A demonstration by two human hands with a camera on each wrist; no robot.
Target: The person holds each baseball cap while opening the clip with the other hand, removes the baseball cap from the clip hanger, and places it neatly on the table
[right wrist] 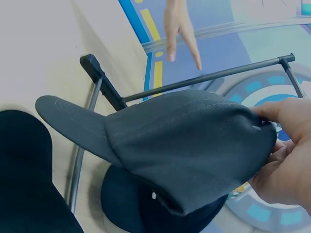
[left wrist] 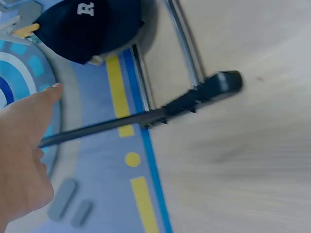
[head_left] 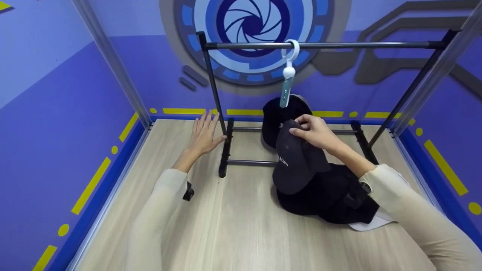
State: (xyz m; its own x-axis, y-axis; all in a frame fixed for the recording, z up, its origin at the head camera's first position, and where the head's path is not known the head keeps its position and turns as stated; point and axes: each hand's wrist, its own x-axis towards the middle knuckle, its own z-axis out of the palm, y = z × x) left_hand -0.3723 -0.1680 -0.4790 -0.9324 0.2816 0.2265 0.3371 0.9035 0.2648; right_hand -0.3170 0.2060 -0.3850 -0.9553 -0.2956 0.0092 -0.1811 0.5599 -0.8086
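My right hand (head_left: 318, 132) pinches a dark grey baseball cap (head_left: 293, 165) at the back of its crown, holding it up over other caps. In the right wrist view the grey cap (right wrist: 189, 141) lies sideways, its brim to the left. Behind it is a navy cap (head_left: 270, 126), marked with a white letter in the left wrist view (left wrist: 99, 29). A white ring hanger with a teal clip (head_left: 286, 92) dangles in front of that cap; whether it grips the cap I cannot tell. My left hand (head_left: 204, 134), fingers straight, is beside the rack's left post, holding nothing.
A black metal rack (head_left: 357, 45) stands at the back of the wooden table (head_left: 241, 226), its two lower bars near the tabletop. Several black caps (head_left: 331, 194) overlap at the right, a pale brim (head_left: 371, 223) sticking out. Blue patterned walls (head_left: 49, 113) enclose the sides and back.
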